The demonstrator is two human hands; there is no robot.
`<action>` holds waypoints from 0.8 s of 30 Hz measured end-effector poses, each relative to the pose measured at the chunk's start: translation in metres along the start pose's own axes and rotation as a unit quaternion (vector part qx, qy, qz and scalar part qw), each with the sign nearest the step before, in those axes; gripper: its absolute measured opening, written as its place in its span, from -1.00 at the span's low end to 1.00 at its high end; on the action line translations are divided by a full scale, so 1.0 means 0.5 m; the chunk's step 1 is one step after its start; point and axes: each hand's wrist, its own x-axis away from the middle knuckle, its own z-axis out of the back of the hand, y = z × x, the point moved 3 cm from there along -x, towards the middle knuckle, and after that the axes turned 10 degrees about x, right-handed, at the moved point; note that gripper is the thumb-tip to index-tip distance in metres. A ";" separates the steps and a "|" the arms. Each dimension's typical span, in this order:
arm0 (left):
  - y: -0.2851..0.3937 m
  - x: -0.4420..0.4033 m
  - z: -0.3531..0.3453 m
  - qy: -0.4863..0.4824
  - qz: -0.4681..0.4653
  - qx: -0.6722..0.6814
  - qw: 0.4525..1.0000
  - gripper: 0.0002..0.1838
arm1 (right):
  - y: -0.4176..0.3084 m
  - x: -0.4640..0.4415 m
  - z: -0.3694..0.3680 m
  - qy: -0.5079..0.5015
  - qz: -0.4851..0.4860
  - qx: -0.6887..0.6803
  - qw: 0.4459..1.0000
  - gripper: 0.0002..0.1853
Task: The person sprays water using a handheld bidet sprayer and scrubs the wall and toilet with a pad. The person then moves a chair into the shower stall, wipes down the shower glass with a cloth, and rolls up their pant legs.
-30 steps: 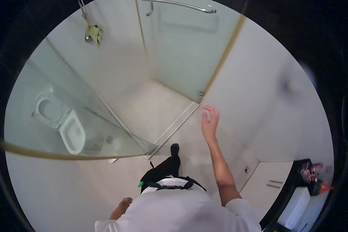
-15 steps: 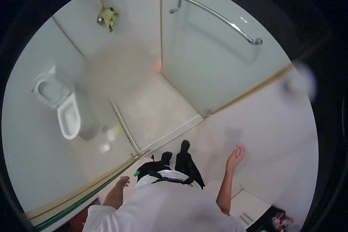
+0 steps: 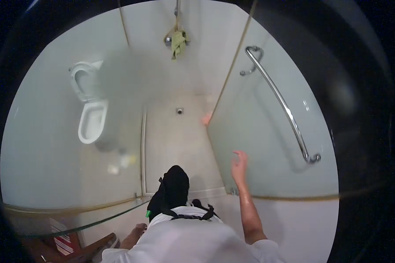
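Note:
My right hand (image 3: 239, 165) is raised in front of the frosted glass shower door (image 3: 267, 131), fingers apart and nothing in them. Whether it touches the glass I cannot tell. The long chrome door handle (image 3: 280, 98) runs to the right of that hand, apart from it. Low by my hip is my left hand (image 3: 138, 229), small and partly hidden, so its fingers do not show clearly. Close to it, a small green item (image 3: 148, 214) pokes out at the side of my black trousers.
A shower floor with a drain (image 3: 180, 111) lies ahead. A yellow-green cloth (image 3: 178, 43) hangs on the shower tap. Left, behind glass, stands a white toilet (image 3: 92, 122) with its lid up. A glass edge (image 3: 83, 227) runs along my left.
I have stepped forward to the shower threshold and my view has turned right. My right hand has come up before the glass door. My left hand stays low by my side.

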 end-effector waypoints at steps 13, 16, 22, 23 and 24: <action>0.438 -0.013 -0.081 -0.079 -0.126 -0.015 0.989 -0.83 | -0.383 -0.668 -0.489 -0.250 -0.014 -0.229 0.941 -0.72; 0.560 0.033 -0.062 -0.071 -0.152 0.008 0.986 -0.82 | -0.375 -0.925 -0.703 -0.203 -0.001 -0.201 0.958 -0.66; 0.681 0.075 -0.057 -0.048 -0.156 0.038 0.986 -0.82 | -0.446 -1.294 -0.904 -0.210 -0.159 -0.369 0.891 -0.62; 0.680 0.079 -0.053 -0.044 -0.155 0.044 0.986 -0.82 | -0.449 -1.325 -0.931 -0.216 -0.162 -0.370 0.889 -0.62; 0.678 0.082 -0.051 -0.040 -0.152 0.047 0.986 -0.81 | -0.451 -1.353 -0.953 -0.227 -0.163 -0.445 0.851 -0.62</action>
